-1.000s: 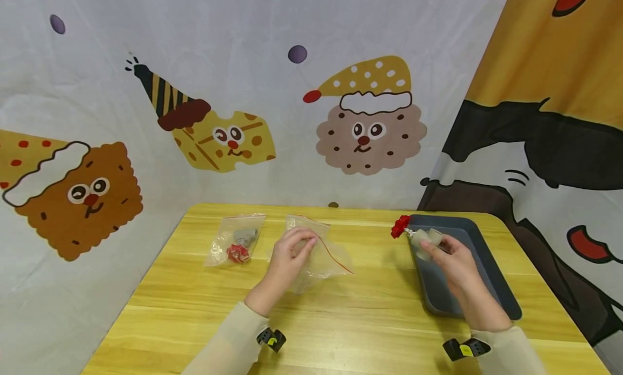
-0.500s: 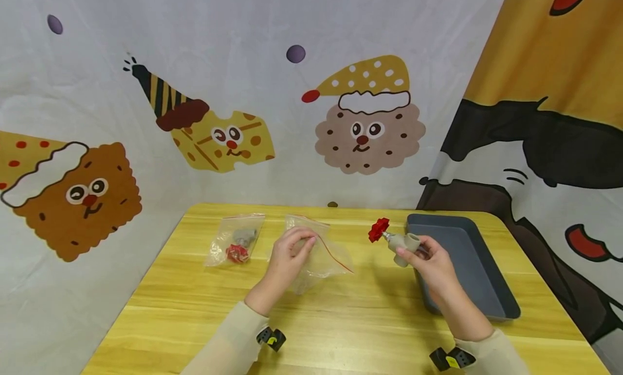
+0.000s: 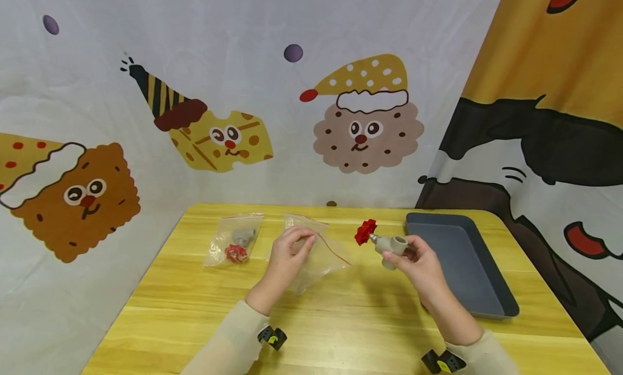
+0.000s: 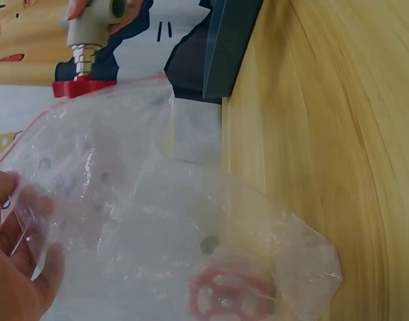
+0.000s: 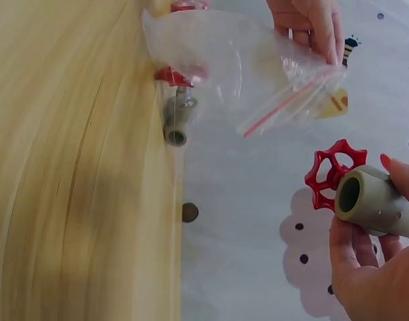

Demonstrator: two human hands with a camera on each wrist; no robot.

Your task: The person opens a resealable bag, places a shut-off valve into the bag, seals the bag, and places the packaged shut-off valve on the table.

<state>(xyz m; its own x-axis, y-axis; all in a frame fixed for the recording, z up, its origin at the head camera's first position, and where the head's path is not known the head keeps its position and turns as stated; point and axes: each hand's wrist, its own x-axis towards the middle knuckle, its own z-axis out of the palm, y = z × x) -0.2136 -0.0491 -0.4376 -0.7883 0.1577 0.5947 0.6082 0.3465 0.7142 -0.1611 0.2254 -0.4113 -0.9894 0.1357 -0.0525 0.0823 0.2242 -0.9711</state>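
Note:
My left hand (image 3: 289, 258) pinches the rim of a clear zip bag (image 3: 325, 258) with a red seal line, holding it up over the table's middle. In the right wrist view the held zip bag (image 5: 238, 67) hangs loose and looks empty. My right hand (image 3: 422, 269) grips a grey pipe valve (image 3: 389, 247) by its body, to the right of the bag. The valve's red handwheel (image 3: 365, 232) points left toward the bag, apart from it. Through the bag, the left wrist view shows another red handwheel (image 4: 228, 297).
A zip bag (image 3: 219, 245) with a grey valve and red wheel lies at the table's back left. In the right wrist view, another grey valve (image 5: 178, 120) lies behind the held bag. A dark grey tray (image 3: 491, 272) stands on the right. Printed cloth (image 3: 292, 147) hangs behind the table.
My right hand has carried the valve leftward from over the tray toward the bag, and the valve has turned slightly. The left hand still pinches the bag in the same place.

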